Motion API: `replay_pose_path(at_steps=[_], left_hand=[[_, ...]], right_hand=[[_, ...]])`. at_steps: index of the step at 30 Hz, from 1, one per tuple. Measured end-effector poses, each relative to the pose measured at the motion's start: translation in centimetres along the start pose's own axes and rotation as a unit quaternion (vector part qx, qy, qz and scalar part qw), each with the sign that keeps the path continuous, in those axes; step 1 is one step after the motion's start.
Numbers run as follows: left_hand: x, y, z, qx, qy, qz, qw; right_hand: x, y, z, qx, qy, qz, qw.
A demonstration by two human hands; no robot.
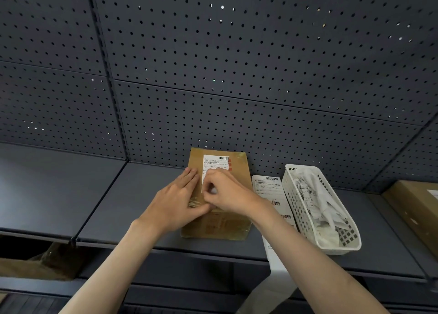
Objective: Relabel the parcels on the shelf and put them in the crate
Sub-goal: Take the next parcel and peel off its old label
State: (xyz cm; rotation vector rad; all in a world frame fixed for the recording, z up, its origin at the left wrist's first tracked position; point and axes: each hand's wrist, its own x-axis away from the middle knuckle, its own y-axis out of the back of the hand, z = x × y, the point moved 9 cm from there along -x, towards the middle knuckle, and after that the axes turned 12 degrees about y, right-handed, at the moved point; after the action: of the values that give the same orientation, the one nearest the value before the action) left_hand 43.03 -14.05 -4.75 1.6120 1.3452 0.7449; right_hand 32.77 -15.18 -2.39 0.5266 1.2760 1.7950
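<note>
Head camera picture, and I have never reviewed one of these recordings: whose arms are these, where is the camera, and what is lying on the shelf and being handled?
There is no machine here. A person wears a wide-angle camera on the head, so you look forward and down along their own two bare arms. That also bends the straight lines of the dark pegboard wall.

On the grey shelf lies a flat brown parcel with a white label on top. The left hand lies flat on the parcel with straight fingers, steadying it. The right hand has curled fingers picking at the label's lower part; whether it is peeling or pressing cannot be told.

Right of the parcel lies a strip of printed labels that hangs over the shelf edge, then a white basket holding crumpled white paper. Another brown parcel shows at the far right.
</note>
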Motion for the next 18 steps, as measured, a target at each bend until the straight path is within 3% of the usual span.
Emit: replay_pose_path(at_steps=[4,18], left_hand=[[0.1,0.1,0.0,0.007,0.002,0.000,1.000],[0.0,0.0,0.2,0.000,0.019,0.009,1.000]], right_hand=[[0.0,-0.3,-0.2,-0.014,-0.008,0.014,1.000],[1.1,1.5,-2.2,-0.061,-0.045,-0.053,0.996]])
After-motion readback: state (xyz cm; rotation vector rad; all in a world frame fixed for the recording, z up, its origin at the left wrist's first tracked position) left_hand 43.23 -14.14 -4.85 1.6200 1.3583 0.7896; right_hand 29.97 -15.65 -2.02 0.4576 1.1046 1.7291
